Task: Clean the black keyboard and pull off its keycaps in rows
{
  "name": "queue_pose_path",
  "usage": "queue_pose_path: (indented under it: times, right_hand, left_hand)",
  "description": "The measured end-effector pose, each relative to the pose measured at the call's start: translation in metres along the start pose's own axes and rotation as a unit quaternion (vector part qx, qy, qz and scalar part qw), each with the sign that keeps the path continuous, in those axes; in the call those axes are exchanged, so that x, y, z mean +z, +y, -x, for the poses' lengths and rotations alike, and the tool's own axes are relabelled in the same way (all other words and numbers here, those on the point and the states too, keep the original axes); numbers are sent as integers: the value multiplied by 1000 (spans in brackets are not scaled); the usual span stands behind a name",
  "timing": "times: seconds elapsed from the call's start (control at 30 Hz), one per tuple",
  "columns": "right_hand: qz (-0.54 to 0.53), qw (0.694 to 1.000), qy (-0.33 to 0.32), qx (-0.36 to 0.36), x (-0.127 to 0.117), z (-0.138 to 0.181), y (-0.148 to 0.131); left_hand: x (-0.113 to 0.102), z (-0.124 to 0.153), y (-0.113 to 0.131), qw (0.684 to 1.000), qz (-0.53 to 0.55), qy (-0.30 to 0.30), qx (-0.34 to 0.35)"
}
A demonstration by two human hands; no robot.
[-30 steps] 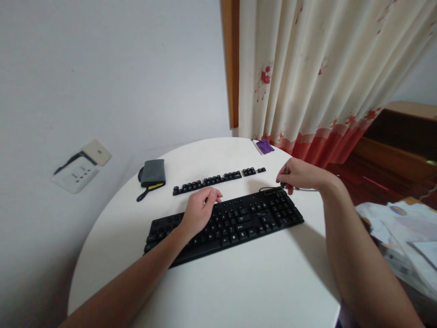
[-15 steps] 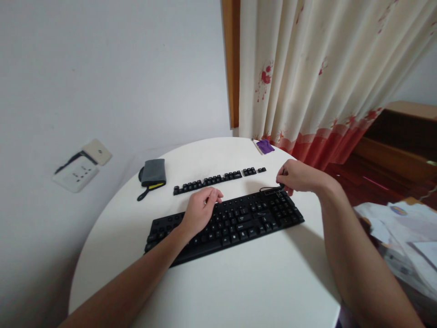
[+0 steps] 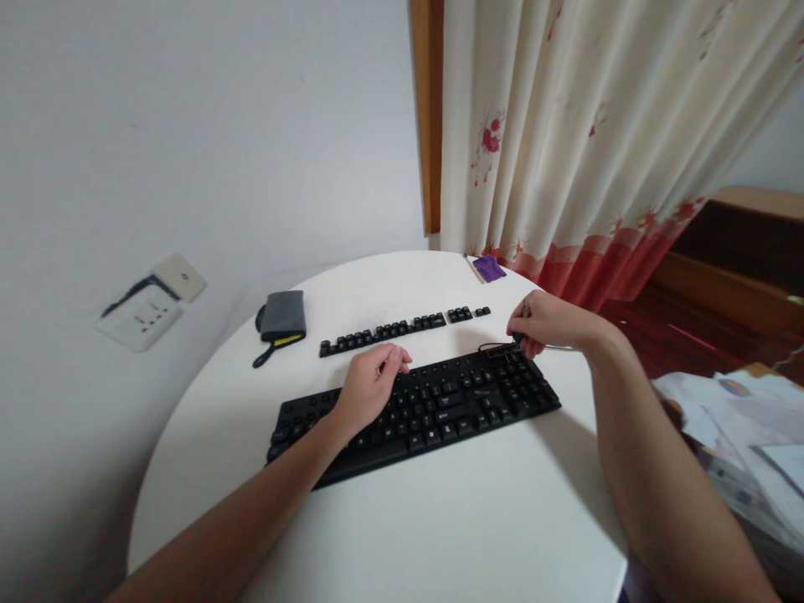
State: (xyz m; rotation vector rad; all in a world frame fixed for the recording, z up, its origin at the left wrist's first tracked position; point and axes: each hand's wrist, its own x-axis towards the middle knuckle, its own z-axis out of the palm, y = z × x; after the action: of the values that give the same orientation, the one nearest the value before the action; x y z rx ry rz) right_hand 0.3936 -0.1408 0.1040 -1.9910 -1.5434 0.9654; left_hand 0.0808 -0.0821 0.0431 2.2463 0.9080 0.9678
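Observation:
A black keyboard [image 3: 440, 402] lies aslant on the round white table, with bare gaps along its top rows. My left hand [image 3: 372, 381] rests over its upper middle, fingers loosely curled, and nothing shows in them. At the keyboard's top right corner my right hand [image 3: 533, 325] pinches a small dark piece [image 3: 517, 337]; its kind is unclear. A thin pale line [image 3: 558, 347] runs out to the right beneath that hand. Close by its fingertips, a thin black loop [image 3: 487, 346] lies over the keyboard's edge. Behind the keyboard stands a row of loose black keycaps [image 3: 393, 329].
A grey pouch [image 3: 284, 314] with a black strap sits at the table's left. Toward the far edge are a purple cloth [image 3: 489, 269] and a thin stick-like item [image 3: 474, 269]. A wall socket [image 3: 141, 318] is on the left; papers [image 3: 741, 419] lie at the right.
My right hand has shifted very slightly, and the thin pale line beneath it now shows. My left hand, the keyboard and the keycap row stay put.

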Motion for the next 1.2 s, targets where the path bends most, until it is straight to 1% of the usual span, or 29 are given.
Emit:
queue_pose_path:
  times: [0.13, 0.2, 0.43, 0.57, 0.63, 0.77, 0.83, 1.0, 1.2]
  right_hand:
    - [15, 999, 28, 16, -4, 2, 2]
    - [12, 999, 32, 30, -6, 3, 3]
    - [-39, 999, -17, 33, -8, -3, 9]
    - [-43, 998, -25, 42, -5, -6, 10]
    - [-20, 999, -30, 32, -1, -4, 8]
    - [84, 995, -48, 13, 8, -2, 3]
    - [104, 993, -50, 14, 8, -3, 5]
    - [52, 997, -42, 30, -1, -12, 10]
    - [20, 996, -60, 58, -6, -13, 6]
  left_hand:
    - [0, 1, -2, 1000, 7, -4, -3]
    - [1, 1, -5, 1000, 7, -6, -5]
    - [1, 1, -8, 1000, 2, -4, -4]
    - [1, 1, -5, 1000, 2, -2, -3]
    - [1, 0, -5, 1000, 0, -4, -2]
    - [1, 1, -6, 1000, -2, -7, -4]
    - [2, 1, -7, 1000, -1, -8, -4]
    - [1, 1, -5, 1000, 3, -13, -10]
    - [1, 1, -6, 1000, 7, -15, -7]
